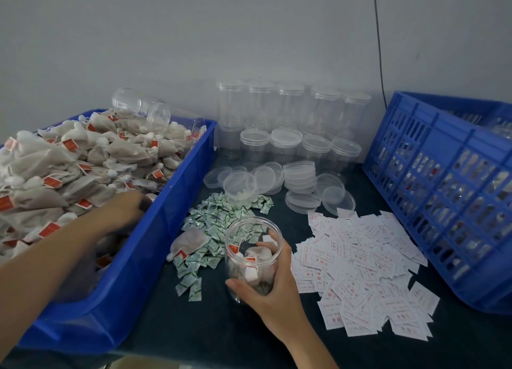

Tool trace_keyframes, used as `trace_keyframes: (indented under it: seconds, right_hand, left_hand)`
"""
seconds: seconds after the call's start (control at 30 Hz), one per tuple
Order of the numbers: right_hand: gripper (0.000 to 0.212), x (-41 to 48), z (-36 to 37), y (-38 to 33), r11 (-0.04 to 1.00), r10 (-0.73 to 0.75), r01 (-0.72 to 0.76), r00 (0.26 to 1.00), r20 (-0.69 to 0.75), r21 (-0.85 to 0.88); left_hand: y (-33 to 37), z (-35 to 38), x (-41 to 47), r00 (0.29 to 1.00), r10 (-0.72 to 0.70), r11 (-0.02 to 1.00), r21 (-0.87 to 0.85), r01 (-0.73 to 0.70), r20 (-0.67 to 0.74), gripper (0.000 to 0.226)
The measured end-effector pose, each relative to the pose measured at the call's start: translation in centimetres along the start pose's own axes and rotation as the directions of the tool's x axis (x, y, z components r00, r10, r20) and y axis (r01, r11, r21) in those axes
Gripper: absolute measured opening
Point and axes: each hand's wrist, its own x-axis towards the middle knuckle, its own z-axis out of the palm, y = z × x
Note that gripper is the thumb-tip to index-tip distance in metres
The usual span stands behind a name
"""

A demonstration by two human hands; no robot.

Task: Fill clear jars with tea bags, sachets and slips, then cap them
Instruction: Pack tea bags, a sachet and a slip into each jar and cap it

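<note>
— Hands first: what were they doing?
— Right hand (271,282) was wrapped round the clear round plastic jar (249,244), thumb on the near side, fingers behind, holding it roughly upright and open-mouthed over the dark table (221,335), probably so bags could drop straight in. A few lay inside.
— And the left?
— Left hand (126,209) was down in the blue plastic bin (133,271) among heaped paper tea bags with red tags (69,160); whether its fingers had one, I couldn't tell.
— Sachets, slips?
— Green-printed sachets (213,227) lay between the hands, red-printed white slips (360,260) just right of the right hand: both within reach, I'd judge.
</note>
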Motion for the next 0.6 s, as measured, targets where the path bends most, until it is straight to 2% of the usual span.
trace_keyframes:
  seconds: [0.07, 0.23, 0.3, 0.37, 0.4, 0.43, 0.5, 0.6]
  right_hand:
    - [0.099, 0.0, 0.0, 0.0, 1.000, 0.002, -0.002, 1.000, 0.000, -0.006]
    - [0.097, -0.2, 0.0, -0.1, 1.000, 0.002, -0.002, 1.000, 0.007, 0.011]
    - [0.096, -0.2, 0.0, -0.2, 1.000, -0.004, 0.004, 1.000, 0.009, 0.018]
    - [0.095, -0.2, 0.0, -0.3, 1.000, -0.008, 0.008, 1.000, 0.007, 0.012]
    - [0.095, -0.2, 0.0, -0.3, 1.000, -0.010, 0.010, 1.000, 0.004, 0.010]
    - [0.095, -0.2, 0.0, -0.3, 1.000, -0.012, 0.012, 1.000, 0.002, 0.010]
    - [0.096, -0.1, 0.1, -0.4, 1.000, -0.010, 0.010, 1.000, 0.001, 0.009]
    - [0.097, -0.1, 0.1, -0.3, 1.000, -0.007, 0.007, 1.000, 0.004, 0.011]
  left_hand:
    - [-0.6, -0.3, 0.0, 0.999, -0.005, 0.996, -0.087, 0.003, -0.032, 0.009]
    - [-1.3, -0.5, -0.3, 0.990, -0.071, 0.911, -0.412, 0.014, -0.125, 0.019]
    - [-0.6, -0.8, -0.7, 0.984, -0.116, 0.802, -0.598, 0.014, -0.133, 0.020]
    - [0.0, -1.3, -1.0, 0.985, -0.153, 0.615, -0.787, 0.036, -0.074, 0.017]
    - [0.2, -1.4, -1.1, 0.985, -0.167, 0.535, -0.844, 0.048, -0.049, 0.014]
    - [0.2, -1.6, -1.2, 0.983, -0.179, 0.497, -0.866, 0.054, -0.041, 0.011]
    - [0.0, -1.7, -1.1, 0.982, -0.180, 0.511, -0.858, 0.051, -0.049, 0.013]
    - [-0.4, -1.5, -1.0, 0.981, -0.188, 0.583, -0.809, 0.082, -0.037, 0.026]
